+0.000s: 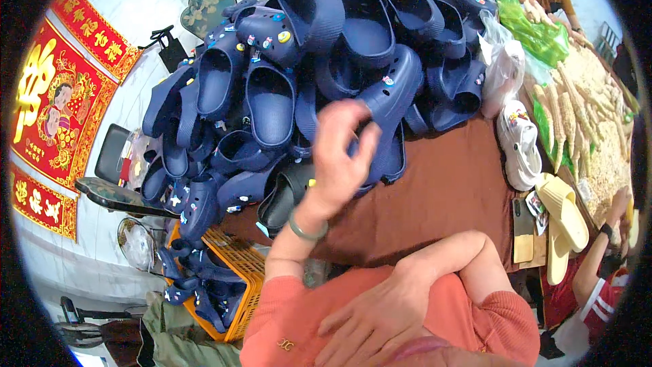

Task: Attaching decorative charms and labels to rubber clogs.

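My left hand (337, 156), with a bangle at the wrist, is raised before a big heap of navy clogs (270, 103). Its thumb and fingers stand apart, and the fingertips are a little blurred. Just behind it leans a navy clog (395, 90) with a small charm on its strap; whether the hand touches it I cannot tell. Flat against my coral shirt (285, 323) lies my right hand (380, 302), fingers spread, holding nothing. Below the heap, near my left wrist, is a black clog (284, 194).
A brown cloth (448, 197) covers the table. To the right are white clogs (519, 146), yellow slippers (565, 214), a phone (522, 231) and corn cobs (577, 119). An orange crate (252, 299) with more clogs stands lower left. Other people sit at the right.
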`<state>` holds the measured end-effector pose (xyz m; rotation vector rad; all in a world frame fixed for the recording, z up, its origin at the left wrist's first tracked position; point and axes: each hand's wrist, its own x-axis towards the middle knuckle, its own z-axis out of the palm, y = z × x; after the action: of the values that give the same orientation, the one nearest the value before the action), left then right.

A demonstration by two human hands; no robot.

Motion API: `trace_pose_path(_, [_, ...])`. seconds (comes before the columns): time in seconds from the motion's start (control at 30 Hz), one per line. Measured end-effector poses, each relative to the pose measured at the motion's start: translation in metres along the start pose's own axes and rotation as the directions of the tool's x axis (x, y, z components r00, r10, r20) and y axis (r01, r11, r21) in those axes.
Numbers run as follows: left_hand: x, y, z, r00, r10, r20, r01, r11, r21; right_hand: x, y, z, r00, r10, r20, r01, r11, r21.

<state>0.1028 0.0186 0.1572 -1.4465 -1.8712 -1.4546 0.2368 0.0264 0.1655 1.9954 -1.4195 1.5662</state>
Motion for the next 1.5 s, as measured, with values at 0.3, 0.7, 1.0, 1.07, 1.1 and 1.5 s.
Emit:
trace_pose_path(0.3, [0.126, -0.052, -0.008, 0.992, 0.039, -0.118, -0.014, 0.980, 0.199, -0.015, -0.036, 0.008, 0.999, 0.034, -0.027, -0.034, 0.999, 0.004])
trace_pose_path(0.7, [-0.063, -0.010, -0.025, 0.764, 0.544, 0.347, -0.586, 0.810, 0.018, -0.126, -0.088, -0.053, -0.094, 0.035, -0.995, -0.590, 0.803, 0.084])
trace_pose_path(1.0, [-0.148, -0.018, -0.012, 0.559, 0.540, 0.629, -0.430, 0.838, -0.336, -0.206, -0.112, -0.046, -0.346, 0.207, -0.915, -0.354, 0.874, 0.332])
trace_pose_path(1.07, [-0.155, -0.023, -0.021, 0.540, 0.512, 0.668, -0.393, 0.855, -0.338, -0.214, -0.113, -0.038, -0.329, 0.304, -0.894, -0.379, 0.825, 0.420])
trace_pose_path(1.1, [-0.160, -0.024, -0.027, 0.598, 0.412, 0.688, -0.288, 0.911, -0.296, -0.224, -0.112, -0.035, -0.343, 0.318, -0.884, -0.368, 0.820, 0.438])
trace_pose_path(1.5, [-0.145, -0.017, -0.039, 0.450, -0.250, 0.857, 0.474, 0.880, 0.008, -0.247, -0.099, -0.016, -0.114, 0.662, -0.741, -0.973, 0.075, 0.217])
